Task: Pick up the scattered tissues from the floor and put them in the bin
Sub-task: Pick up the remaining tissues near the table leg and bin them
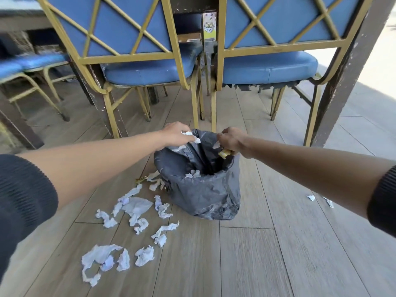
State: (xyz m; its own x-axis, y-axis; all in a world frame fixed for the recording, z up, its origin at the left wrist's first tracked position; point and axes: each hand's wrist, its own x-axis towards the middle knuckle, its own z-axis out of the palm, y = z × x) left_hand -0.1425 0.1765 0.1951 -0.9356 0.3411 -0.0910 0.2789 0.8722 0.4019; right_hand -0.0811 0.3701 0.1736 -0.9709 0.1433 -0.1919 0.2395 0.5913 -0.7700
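Over the bin (201,189) both hands sit at the drop step, left hand (174,133) and right hand (230,139) each clutching tissue, so releasing comes next before gathering the scattered tissues (128,224) beside its base.

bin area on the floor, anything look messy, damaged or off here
Yes. Crumpled tissues litter the floor left of the bin, with two scraps off to its right. The bin itself leans, its black liner bunched. The right chair has torn, ragged trim under its seat. Both hands hold tissue over the bin.
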